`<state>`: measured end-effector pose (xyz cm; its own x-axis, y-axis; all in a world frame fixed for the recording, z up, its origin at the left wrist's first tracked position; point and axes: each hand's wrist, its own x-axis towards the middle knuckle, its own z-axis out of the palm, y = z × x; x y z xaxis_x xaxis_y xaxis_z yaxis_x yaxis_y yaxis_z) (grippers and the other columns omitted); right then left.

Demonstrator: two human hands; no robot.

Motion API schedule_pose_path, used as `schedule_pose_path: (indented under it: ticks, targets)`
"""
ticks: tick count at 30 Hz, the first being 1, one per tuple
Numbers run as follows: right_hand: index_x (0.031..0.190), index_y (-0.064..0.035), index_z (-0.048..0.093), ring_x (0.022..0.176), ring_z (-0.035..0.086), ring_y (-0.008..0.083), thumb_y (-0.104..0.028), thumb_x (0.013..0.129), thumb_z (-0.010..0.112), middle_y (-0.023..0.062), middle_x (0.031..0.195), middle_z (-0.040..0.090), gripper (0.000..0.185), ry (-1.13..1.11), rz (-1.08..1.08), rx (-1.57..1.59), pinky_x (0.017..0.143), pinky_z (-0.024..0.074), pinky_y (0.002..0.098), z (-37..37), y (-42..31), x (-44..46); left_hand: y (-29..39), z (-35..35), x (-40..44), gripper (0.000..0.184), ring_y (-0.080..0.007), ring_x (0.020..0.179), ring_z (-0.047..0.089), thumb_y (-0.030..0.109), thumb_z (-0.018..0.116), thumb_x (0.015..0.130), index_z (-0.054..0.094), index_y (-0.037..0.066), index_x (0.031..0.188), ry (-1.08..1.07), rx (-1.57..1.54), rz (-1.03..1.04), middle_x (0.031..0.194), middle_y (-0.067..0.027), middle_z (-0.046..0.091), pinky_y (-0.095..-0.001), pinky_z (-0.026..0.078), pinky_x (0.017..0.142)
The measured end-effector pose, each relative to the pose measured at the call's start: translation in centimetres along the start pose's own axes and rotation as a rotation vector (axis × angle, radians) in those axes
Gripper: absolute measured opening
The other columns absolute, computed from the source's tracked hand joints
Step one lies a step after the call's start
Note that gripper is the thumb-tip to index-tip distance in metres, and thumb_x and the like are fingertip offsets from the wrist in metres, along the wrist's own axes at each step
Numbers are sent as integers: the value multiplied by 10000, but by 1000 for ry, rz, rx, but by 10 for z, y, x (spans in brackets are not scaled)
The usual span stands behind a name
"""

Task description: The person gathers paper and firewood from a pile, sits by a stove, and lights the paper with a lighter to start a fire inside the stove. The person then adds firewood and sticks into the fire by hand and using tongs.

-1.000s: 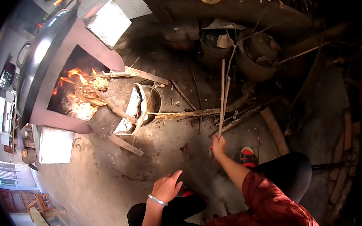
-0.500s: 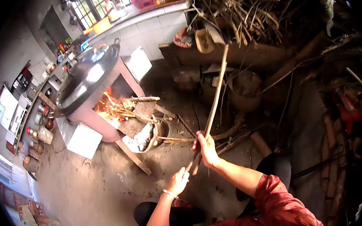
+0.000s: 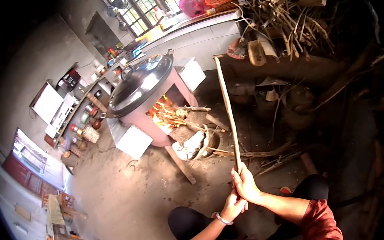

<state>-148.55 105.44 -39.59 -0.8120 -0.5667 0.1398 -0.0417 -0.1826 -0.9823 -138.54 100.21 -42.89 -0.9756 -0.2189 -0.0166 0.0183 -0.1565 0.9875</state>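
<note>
A long pale wooden stick [image 3: 228,108] stands nearly upright in front of me. My right hand [image 3: 247,185] is closed around its lower end. Just below and touching it, my left hand [image 3: 233,206], with a bracelet at the wrist, is closed too; the wood inside both fists is hidden. To the left of the stick is a pink stove [image 3: 150,131] under a large dark lidded pan [image 3: 142,85]. Flames [image 3: 162,113] burn in its opening, where several pieces of firewood [image 3: 187,120] stick out above a round ash container [image 3: 214,141].
Loose branches [image 3: 271,152] lie on the floor right of the stove. A heap of firewood [image 3: 288,20] is piled at the back right. Behind the stove runs a tiled counter [image 3: 195,41] holding bags. Wooden chairs [image 3: 64,220] stand at lower left.
My hands have come together at the stick's lower end. The stick has swung from leaning right to nearly upright, and my view has turned left.
</note>
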Motion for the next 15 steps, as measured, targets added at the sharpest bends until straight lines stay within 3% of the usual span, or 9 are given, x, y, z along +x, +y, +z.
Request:
schedule_pose_path:
  ticks: [1,3,6,9,10,15]
  targets:
    - [920,-49,423,485,454,89,-157,922,479,5,599,455,121,-40,0,-66,437,408,251,2,-4,-2,8,5,-7,158,-90,438,470,53,488,886,448,9,1032,85,88,-23,564,-21,492,-214,371,403]
    - [917,-26,440,515,521,127,-149,904,501,59,629,519,138,-163,110,-156,470,444,289,3,-14,-8,-4,12,-20,97,-87,414,451,72,500,882,469,20,958,267,184,-15,516,-9,467,-214,346,392]
    - [1000,-12,446,547,566,176,-161,889,517,115,679,559,199,-267,56,-292,512,471,333,10,2,-9,-5,29,-30,192,-78,413,399,234,440,942,466,72,842,359,38,-62,569,2,449,-214,301,372]
    - [1060,-24,430,738,613,350,-238,874,524,196,781,599,299,-426,237,-232,676,473,417,11,-10,-7,-2,25,-31,208,-87,438,411,252,408,960,454,87,843,369,-73,-48,612,4,426,-212,316,391]
    - [1091,-18,405,689,615,316,-258,874,525,189,757,592,346,-417,145,-300,661,481,410,15,-5,-6,1,24,-30,210,-90,446,415,254,398,965,451,90,845,372,-94,-53,624,4,420,-212,320,397]
    - [1052,8,402,631,610,253,-286,888,487,169,734,583,347,-468,153,-141,613,491,387,17,-26,3,22,23,-23,188,-110,458,414,239,362,974,443,109,864,353,-341,-63,629,5,412,-219,325,405]
